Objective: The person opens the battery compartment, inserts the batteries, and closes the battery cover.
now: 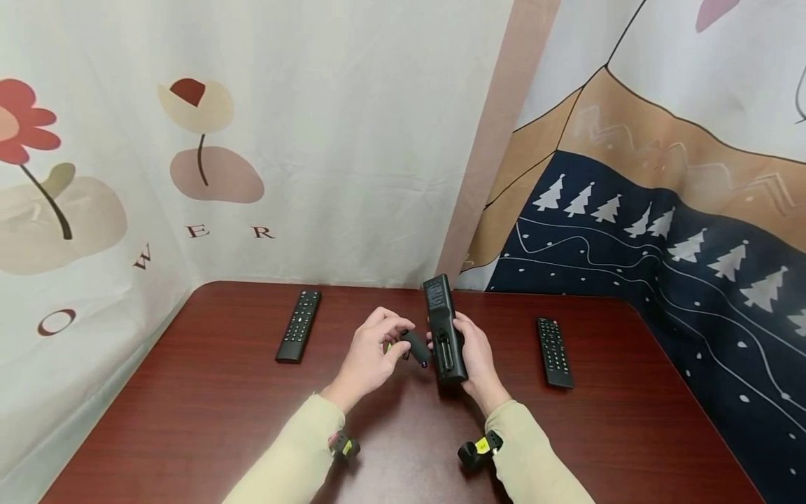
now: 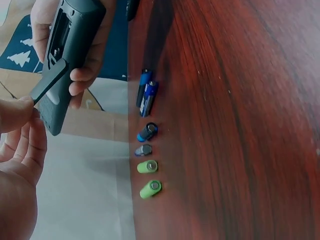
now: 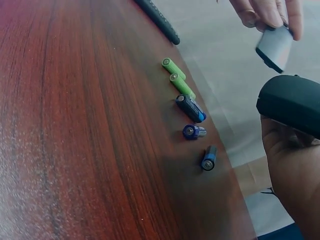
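In the head view, my right hand point(image 1: 480, 358) grips a black remote control point(image 1: 441, 308), its back turned up and its battery compartment uncovered. My left hand point(image 1: 368, 357) pinches the dark battery cover point(image 1: 417, 348) between thumb and fingers, just left of the remote. From the left wrist, the cover point(image 2: 50, 82) overlaps the remote's back beside the long slot. In the right wrist view the cover point(image 3: 276, 47) appears pale with glare, apart from the remote's end point(image 3: 290, 102). Behind the hands, several batteries stand or lie on the table, mostly hidden in the head view.
One black remote point(image 1: 299, 327) lies at the table's left and another point(image 1: 554, 352) at its right, both buttons up. Green batteries point(image 2: 150, 189) and blue ones point(image 2: 149, 99) form a row near the table's far edge. A printed curtain point(image 1: 346, 140) hangs behind the brown table point(image 1: 208, 392).
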`<state>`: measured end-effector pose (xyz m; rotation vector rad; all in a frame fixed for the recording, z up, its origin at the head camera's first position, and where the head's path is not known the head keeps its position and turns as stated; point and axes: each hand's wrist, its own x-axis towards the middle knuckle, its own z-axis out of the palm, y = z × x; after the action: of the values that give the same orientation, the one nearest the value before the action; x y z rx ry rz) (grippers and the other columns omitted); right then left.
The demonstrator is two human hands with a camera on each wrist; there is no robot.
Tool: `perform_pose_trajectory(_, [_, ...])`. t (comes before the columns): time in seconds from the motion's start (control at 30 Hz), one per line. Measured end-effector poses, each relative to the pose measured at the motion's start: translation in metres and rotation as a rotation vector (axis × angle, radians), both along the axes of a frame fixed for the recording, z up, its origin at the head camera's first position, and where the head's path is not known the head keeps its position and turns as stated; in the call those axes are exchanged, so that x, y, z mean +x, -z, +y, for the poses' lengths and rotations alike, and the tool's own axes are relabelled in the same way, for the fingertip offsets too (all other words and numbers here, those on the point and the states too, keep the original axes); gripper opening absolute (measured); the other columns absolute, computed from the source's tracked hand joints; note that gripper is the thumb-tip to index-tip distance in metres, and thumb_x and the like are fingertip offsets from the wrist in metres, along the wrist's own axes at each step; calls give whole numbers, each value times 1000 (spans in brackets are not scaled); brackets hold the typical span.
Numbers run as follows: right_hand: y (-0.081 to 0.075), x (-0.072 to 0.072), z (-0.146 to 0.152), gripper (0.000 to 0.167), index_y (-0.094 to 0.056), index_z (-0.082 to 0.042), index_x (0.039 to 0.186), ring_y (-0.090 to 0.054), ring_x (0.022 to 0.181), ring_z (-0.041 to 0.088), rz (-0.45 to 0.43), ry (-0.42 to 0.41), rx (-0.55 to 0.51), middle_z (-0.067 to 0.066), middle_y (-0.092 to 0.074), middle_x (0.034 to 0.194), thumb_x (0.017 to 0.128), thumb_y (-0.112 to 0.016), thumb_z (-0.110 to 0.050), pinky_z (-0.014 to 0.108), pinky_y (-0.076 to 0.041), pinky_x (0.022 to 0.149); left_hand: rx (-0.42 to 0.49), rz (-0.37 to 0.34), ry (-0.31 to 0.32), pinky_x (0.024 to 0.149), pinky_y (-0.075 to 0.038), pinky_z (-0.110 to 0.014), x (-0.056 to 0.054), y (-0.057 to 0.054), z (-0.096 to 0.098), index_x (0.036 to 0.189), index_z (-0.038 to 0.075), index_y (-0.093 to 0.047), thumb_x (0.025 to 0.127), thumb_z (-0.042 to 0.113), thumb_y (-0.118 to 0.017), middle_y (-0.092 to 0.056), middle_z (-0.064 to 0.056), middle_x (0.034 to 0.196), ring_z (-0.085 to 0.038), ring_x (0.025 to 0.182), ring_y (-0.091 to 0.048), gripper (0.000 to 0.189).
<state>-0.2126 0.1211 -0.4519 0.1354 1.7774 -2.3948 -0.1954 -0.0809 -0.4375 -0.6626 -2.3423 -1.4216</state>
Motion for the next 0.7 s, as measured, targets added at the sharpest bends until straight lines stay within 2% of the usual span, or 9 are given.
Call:
perform_pose_trajectory(0.1, [0,0,0,49,-44,-10,154,-72,100,27,-2,0,-11,21,-63,135,108,-33,-24,34,-60,86,-10,1,-7,73,-57,-33,0,2,-5,110,9,-74,86,-9,-77,-59,-2,102,-14,85,-63,30])
perform_pose_trajectory(0.43, [-1,-1,4,50,-39,-14,158,-71,108,32,-36,9,-25,20,-59,141,109,-32,-26,42,-58,96,-30,6,-29,72,-56,-26,-2,5,-21,109,5,-75,85,-11,-77,-60,-3,101,-14,83,-65,29])
perform_pose_trajectory(0.7, [1,-3,8,50,-39,-13,158,-72,101,26,-33,13,-33,23,-56,143,110,-32,-26,33,-61,84,-70,-12,-60,72,-56,-26,-3,7,-31,110,9,-75,85,-11,-77,-60,-2,102,-12,83,-62,31])
